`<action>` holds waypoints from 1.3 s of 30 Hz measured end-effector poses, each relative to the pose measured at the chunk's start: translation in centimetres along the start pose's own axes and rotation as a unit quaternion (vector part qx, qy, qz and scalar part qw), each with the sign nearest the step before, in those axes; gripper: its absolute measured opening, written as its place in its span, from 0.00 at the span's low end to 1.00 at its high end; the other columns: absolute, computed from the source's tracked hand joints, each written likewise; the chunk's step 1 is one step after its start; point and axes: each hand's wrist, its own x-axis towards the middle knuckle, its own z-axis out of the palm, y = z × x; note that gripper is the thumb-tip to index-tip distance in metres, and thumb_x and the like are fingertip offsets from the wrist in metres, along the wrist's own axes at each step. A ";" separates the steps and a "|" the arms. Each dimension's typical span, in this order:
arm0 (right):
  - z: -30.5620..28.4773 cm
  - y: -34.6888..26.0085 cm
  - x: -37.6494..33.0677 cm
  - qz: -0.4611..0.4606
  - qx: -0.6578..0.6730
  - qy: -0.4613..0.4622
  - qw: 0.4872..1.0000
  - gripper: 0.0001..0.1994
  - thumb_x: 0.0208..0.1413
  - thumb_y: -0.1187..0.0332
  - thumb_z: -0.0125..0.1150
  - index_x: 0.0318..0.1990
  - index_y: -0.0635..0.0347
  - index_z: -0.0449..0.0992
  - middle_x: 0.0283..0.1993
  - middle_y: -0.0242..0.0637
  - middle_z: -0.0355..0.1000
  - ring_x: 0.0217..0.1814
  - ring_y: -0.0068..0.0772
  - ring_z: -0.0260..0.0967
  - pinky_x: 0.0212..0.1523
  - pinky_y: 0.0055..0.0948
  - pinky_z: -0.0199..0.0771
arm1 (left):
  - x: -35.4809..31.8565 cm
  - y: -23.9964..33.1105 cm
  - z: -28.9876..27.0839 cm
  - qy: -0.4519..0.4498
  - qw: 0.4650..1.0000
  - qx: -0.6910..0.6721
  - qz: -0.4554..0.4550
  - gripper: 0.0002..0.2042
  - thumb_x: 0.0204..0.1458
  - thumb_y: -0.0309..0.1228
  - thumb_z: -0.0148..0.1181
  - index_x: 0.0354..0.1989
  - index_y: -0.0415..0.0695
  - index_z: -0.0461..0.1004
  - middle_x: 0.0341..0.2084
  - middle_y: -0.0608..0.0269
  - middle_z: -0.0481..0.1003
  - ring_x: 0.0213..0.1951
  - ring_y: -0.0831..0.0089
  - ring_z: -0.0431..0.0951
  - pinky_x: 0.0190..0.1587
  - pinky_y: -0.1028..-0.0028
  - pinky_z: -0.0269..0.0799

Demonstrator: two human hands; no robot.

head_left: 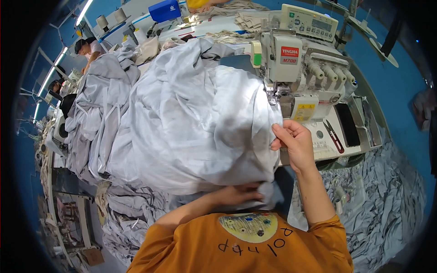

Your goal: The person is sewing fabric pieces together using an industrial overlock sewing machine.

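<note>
A large heap of light grey fabric [182, 123] covers the table in front of me, and its right edge runs up to the needle area of a white overlock sewing machine [289, 68]. My right hand [295, 141] pinches that edge between thumb and fingers, just below the presser foot. Lower down, my left hand [239, 194] is at the hanging front edge of the fabric, close to my body. Its fingers are bent around a fold of the cloth, partly in shadow and partly covered by it.
Thread snips [334, 136] and a black phone-like slab [347, 125] lie right of the machine. A control panel [309, 22] tops it. More grey cloth [378, 204] is piled below right. Another person [88, 50] sits at far left; a blue box-shaped device [165, 10] stands behind.
</note>
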 end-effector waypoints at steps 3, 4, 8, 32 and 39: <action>0.1 -0.1 0.0 0.000 -0.012 -0.003 1.000 0.06 0.53 0.72 0.61 0.33 0.64 0.73 0.22 0.32 0.71 0.21 0.18 0.70 0.22 0.16 0.71 | 6.8 -0.5 2.8 -0.103 0.937 0.128 0.308 0.10 0.53 0.32 0.56 0.40 0.39 0.72 0.29 0.62 0.74 0.36 0.75 0.72 0.45 0.76 0.65; 0.1 -0.1 0.0 -0.004 -0.013 -0.002 1.000 0.06 0.53 0.72 0.61 0.33 0.64 0.73 0.22 0.32 0.71 0.21 0.18 0.70 0.22 0.16 0.71 | 7.6 -0.9 3.3 -0.171 0.928 0.179 0.280 0.09 0.52 0.30 0.54 0.38 0.38 0.72 0.27 0.59 0.73 0.33 0.70 0.71 0.43 0.76 0.65; -0.2 0.0 0.2 0.002 -0.012 -0.004 1.000 0.06 0.53 0.71 0.62 0.32 0.64 0.72 0.22 0.32 0.71 0.20 0.18 0.69 0.22 0.16 0.70 | 3.1 0.4 2.2 -0.083 0.913 0.214 0.336 0.09 0.52 0.31 0.55 0.38 0.42 0.75 0.31 0.61 0.75 0.33 0.69 0.73 0.39 0.73 0.67; -0.6 -0.6 0.4 -0.006 -0.044 -0.020 0.999 0.09 0.54 0.69 0.61 0.29 0.66 0.71 0.22 0.30 0.70 0.19 0.16 0.66 0.21 0.16 0.66 | -32.2 6.5 -20.2 0.738 0.536 0.365 -0.189 0.17 0.54 0.34 0.53 0.50 0.38 0.70 0.45 0.44 0.72 0.49 0.55 0.71 0.53 0.67 0.61; 1.5 6.9 -6.6 0.189 -0.165 -0.290 0.924 0.15 0.51 0.62 0.63 0.38 0.66 0.76 0.27 0.37 0.75 0.22 0.20 0.72 0.25 0.21 0.72 | -19.1 6.0 -13.6 0.442 0.659 0.606 -0.043 0.30 0.45 0.37 0.65 0.56 0.38 0.62 0.56 0.50 0.64 0.51 0.53 0.68 0.56 0.65 0.59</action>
